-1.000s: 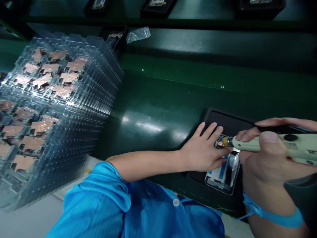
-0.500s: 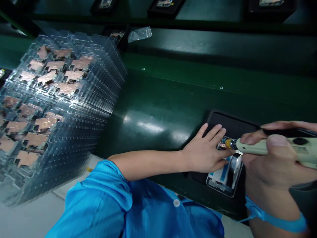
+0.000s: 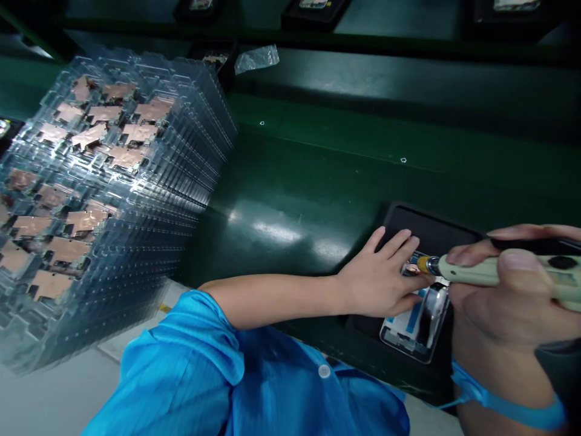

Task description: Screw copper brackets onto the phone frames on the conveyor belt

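My left hand (image 3: 381,275) lies over an opened phone frame (image 3: 403,339), fingers spread across its upper part. The phone sits in a black holder tray (image 3: 436,224) on the green bench. My right hand (image 3: 512,297) wraps round a pale electric screwdriver (image 3: 476,270), held almost level. Its tip, with a yellow-orange collar, points at the phone's upper part beside my left fingers. Whether the bit touches a screw is hidden. A blue wrist strap (image 3: 503,402) circles my right wrist.
Tall stacked clear plastic trays (image 3: 195,163) stand at left, their top pockets holding copper-faced circuit boards (image 3: 68,248). A small clear bag (image 3: 257,59) lies beyond, near a black holder (image 3: 227,72). More phones in black holders (image 3: 313,15) line the raised green surface behind.
Both hands and the screwdriver appear slightly farther right in the picture, as the view shifts a little. Left fingers stay on the phone, and the right hand keeps its grip.
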Tool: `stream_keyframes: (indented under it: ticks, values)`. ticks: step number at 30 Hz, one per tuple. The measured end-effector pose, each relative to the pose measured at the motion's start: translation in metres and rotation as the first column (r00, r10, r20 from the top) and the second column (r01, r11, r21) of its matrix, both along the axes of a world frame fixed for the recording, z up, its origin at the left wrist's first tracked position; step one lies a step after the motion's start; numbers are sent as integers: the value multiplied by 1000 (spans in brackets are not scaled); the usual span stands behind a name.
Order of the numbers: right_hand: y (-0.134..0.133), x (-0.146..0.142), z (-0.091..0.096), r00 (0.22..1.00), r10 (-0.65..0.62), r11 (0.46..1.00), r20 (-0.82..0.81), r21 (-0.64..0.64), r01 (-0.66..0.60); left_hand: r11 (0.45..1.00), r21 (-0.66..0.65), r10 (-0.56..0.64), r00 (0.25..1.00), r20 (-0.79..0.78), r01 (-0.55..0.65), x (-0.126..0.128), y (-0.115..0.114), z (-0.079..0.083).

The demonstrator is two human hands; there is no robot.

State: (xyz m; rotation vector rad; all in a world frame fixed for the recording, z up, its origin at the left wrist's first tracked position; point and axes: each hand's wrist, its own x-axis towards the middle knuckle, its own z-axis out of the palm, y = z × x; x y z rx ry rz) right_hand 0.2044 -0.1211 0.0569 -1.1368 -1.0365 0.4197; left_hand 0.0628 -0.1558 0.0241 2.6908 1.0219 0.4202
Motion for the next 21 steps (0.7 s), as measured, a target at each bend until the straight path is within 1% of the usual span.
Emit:
stream_keyframes:
  ticks: [2,3,6,11,15,19,21]
  values:
    - [1,1,-3,998,66,993,-9,94,-65,1000,-1,2,1000,-14,-2,0,0,0]
    - [2,2,-5,996,89,989,-2,119,-88,1000,1,4,1000,-19,-4,0,0,0]
    - [1,2,-7,996,92,987,8,131,-93,1000,4,6,1000,-18,-6,0,1,0]
    - [-2,-1,-6,993,112,989,-23,95,-110,1000,-25,-2,999,-34,1,0,0,3]
    - [2,-3,-6,988,156,971,-1,181,-154,999,-47,-5,999,-39,4,-1,-1,5]
    - [1,4,-8,986,155,956,54,242,-163,1000,-17,-13,999,-29,13,0,5,0]
    - [-2,1,-6,989,135,974,54,177,-142,1000,-5,-29,997,-72,28,3,6,2]
